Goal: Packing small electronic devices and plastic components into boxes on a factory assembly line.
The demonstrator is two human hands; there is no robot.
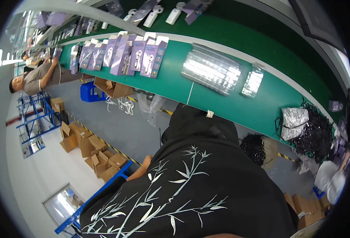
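Note:
My left hand (146,162) hangs low beside my black shirt, away from the bench. Its fingers are mostly hidden behind the shirt, so whether they hold anything does not show. My right hand is out of view. In front of me runs a green workbench (175,88). Several purple and white printed boxes (149,59), with flaps up, stand in a row at its left. A stack of clear plastic trays (212,69) lies in the middle, with a smaller clear tray (253,81) beside it. Farther right, a silver bag (294,122) rests against a heap of black cords (315,133).
Beyond the bench, a green conveyor (222,23) carries white handheld devices (153,16) and purple boxes. A blue stool (89,93) and open cartons (93,146) stand on the floor at left. A person (40,77) works far left; another person (331,178) is at right.

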